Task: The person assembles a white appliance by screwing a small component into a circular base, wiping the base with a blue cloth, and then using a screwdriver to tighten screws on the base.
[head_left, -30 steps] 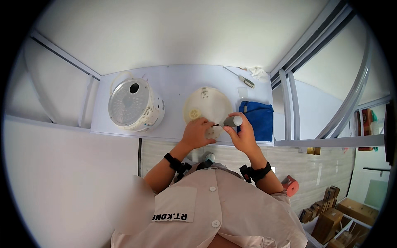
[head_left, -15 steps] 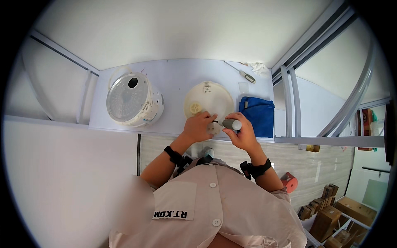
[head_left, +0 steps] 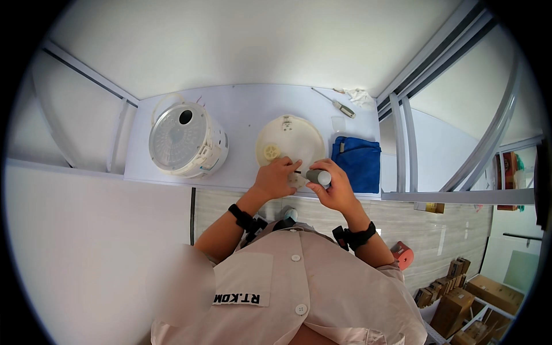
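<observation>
My left hand (head_left: 277, 178) pinches a small pale part (head_left: 297, 180) at the near edge of a round cream-coloured disc (head_left: 290, 141) that lies flat on the white table (head_left: 241, 115). My right hand (head_left: 333, 190) grips a screwdriver by its grey handle (head_left: 318, 177), the short dark shaft pointing left at the small part. Both hands meet just over the table's front edge. A yellow gear-like knob (head_left: 271, 152) sits on the disc next to my left hand.
A white rice cooker body (head_left: 183, 140) stands at the table's left. A folded blue cloth (head_left: 356, 162) lies right of the disc, with a second screwdriver (head_left: 338, 104) and a crumpled white rag (head_left: 361, 96) at the back right. Metal rails (head_left: 402, 138) border the right side.
Both hands stay together at the disc's near edge; the view has shifted slightly, and the screwdriver handle has tipped a little lower toward the small part.
</observation>
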Demonstrator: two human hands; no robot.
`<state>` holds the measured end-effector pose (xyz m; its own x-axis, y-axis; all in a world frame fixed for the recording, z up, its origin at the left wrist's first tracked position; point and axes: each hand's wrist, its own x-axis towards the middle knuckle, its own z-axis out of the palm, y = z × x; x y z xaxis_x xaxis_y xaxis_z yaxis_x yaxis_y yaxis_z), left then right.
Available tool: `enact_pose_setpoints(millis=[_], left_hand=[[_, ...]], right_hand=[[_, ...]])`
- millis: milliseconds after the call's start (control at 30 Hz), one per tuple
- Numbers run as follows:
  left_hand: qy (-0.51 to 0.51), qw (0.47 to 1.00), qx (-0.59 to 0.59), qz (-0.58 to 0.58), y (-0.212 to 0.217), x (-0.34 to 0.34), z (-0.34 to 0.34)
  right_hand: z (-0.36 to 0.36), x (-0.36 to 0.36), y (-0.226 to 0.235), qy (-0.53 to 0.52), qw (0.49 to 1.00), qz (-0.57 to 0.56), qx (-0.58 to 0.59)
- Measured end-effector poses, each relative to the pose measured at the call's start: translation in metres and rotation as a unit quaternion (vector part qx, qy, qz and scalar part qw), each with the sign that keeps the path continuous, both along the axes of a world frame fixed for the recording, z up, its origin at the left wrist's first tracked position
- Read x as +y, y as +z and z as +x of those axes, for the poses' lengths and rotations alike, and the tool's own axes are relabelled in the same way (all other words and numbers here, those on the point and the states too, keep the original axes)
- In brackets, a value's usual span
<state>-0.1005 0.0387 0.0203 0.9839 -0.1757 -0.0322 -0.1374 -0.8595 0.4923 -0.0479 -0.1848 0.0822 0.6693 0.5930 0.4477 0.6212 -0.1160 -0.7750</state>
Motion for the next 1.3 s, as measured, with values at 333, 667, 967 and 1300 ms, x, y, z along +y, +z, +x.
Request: enact_pose_setpoints(millis=[333,667,967,1300], left_hand=[[0.003,1.000,-0.002,-0.002,0.002,-0.002,0.000],[-0.001,0.999,0.045,0.004,0.011,-0.004,0.001],[0.004,0.999,0.013,-0.036,-0.005,-0.003,0.002],[-0.009,0.998,0.016,-0.059,-0.027,0.001,0.004]], right_hand=[[0.000,-0.002,0.004,-0.002,0.998,-0.045,-0.042],[-0.009,0.009,0.022,-0.022,0.996,-0.081,-0.034],[-0.003,0.019,0.049,-0.059,0.973,-0.041,-0.220],[-0.011,0.027,0.035,-0.048,0.984,0.007,-0.173]])
